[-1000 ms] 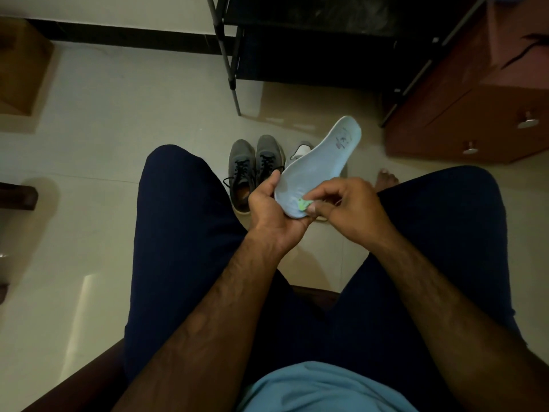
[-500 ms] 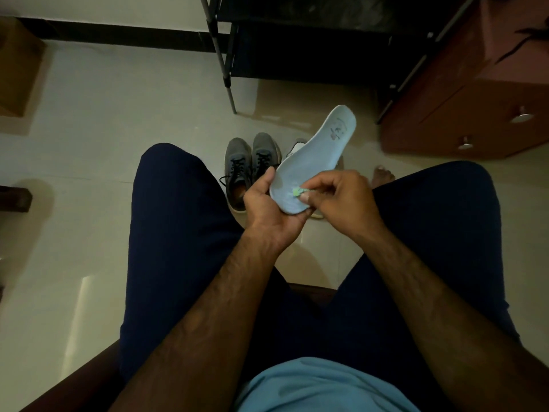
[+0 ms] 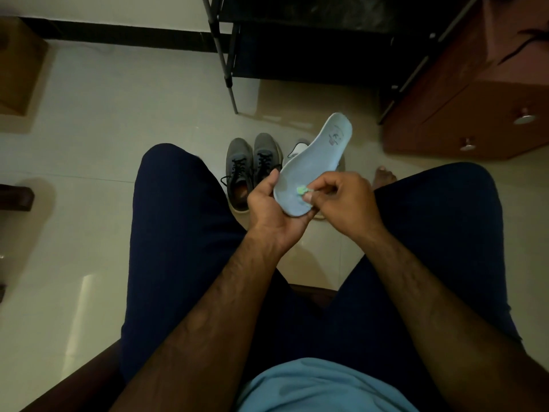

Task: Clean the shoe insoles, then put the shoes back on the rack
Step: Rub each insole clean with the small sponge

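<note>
Head view, looking down past two knees in dark trousers. Both forearms reach forward and meet between the knees, above the floor [image 3: 118, 120].

The left hand [image 3: 276, 209] lies palm up and cups the near end of a pale blue insole [image 3: 315, 165]. Its thumb lies along the insole's left edge and its other fingers curl underneath, so it grips that end. The insole slants up and away to the right with its top face toward the camera, and a small printed mark shows near its far end.

The right hand [image 3: 341, 200] comes in from the right, knuckles up and wrist bent slightly. Its fingers [image 3: 328, 182] are curled, and thumb and fingertips pinch a small green scrap [image 3: 302, 190] and press it onto the insole's near part, just beside the left thumb.

On the floor beyond the hands a pair of grey laced shoes [image 3: 252, 168] stands side by side, toes pointing away. A white shoe [image 3: 297, 148] is largely hidden behind the insole. A bare foot [image 3: 384, 176] shows just right of it. A dark metal rack [image 3: 225, 55] stands farther back, with a brown cabinet [image 3: 475, 108] to its right.
</note>
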A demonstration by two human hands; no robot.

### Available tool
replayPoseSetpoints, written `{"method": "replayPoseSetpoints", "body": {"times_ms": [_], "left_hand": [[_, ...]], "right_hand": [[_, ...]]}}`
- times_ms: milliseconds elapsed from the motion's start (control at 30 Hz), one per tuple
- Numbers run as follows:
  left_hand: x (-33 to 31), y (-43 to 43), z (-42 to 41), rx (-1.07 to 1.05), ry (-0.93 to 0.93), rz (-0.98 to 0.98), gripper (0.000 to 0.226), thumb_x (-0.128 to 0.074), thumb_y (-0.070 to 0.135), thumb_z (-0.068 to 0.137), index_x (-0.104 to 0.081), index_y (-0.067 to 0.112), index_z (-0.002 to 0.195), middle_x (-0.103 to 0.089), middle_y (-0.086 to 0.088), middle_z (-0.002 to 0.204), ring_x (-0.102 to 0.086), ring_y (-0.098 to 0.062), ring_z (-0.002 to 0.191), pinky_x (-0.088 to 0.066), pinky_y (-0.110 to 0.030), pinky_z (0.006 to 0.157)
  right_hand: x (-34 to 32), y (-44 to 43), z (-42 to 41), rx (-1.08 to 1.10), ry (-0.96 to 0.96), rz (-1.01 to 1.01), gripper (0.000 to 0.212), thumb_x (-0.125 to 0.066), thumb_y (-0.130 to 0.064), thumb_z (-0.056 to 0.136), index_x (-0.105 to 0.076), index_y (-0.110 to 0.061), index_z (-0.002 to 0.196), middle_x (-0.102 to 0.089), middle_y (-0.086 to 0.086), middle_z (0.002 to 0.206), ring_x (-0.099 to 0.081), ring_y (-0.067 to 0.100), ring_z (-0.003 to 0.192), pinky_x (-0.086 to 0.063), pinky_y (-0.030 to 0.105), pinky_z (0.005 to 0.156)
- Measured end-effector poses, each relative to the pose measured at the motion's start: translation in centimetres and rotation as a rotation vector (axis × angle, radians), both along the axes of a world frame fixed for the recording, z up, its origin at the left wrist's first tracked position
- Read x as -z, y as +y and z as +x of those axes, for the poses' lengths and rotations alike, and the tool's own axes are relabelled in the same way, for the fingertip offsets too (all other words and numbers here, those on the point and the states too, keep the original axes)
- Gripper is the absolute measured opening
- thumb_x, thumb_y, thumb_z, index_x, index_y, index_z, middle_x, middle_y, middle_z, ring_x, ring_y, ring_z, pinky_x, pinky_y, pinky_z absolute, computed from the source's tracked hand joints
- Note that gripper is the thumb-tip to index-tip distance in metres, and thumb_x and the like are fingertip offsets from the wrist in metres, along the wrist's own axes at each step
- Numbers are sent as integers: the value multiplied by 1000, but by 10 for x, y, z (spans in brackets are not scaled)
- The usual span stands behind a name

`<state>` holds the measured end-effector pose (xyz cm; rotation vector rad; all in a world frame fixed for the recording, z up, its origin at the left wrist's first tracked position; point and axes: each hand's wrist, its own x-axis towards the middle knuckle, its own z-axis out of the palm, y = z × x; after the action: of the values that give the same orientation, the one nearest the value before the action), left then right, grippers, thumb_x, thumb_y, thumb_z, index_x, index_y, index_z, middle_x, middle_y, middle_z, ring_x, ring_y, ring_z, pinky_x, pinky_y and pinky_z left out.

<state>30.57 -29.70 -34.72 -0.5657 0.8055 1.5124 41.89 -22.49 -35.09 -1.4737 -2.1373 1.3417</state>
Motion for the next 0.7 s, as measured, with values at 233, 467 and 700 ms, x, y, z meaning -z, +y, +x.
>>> {"method": "replayPoseSetpoints", "body": {"times_ms": [233, 467, 700], "left_hand": [[2, 0, -3, -16, -25, 24, 52, -44, 39, 102, -63, -3, 126, -70, -25, 115, -67, -38, 109, -51, -46, 105], [4, -1, 0, 3, -33, 49, 58, -44, 40, 101, -57, -2, 139, -60, -28, 139, -56, -41, 133, -42, -50, 115], [4, 0, 3, 20, -39, 45, 59, -43, 39, 101, -53, -1, 144, -54, -29, 144, -51, -42, 137, -38, -53, 118]], "right_hand": [[-6, -8, -4, -140, 154, -109, 13, -86, -16, 80, -79, -26, 83, -76, -6, 80, -73, 14, 79, -62, 47, 80], [5, 6, -6, -34, 99, -32, 7, -84, -27, 82, -79, -26, 87, -76, -11, 82, -72, 10, 80, -62, 45, 79], [6, 10, -5, 93, 145, -33, 9, -87, -22, 81, -80, -24, 85, -76, -7, 83, -72, 12, 81, -63, 44, 80]]}}
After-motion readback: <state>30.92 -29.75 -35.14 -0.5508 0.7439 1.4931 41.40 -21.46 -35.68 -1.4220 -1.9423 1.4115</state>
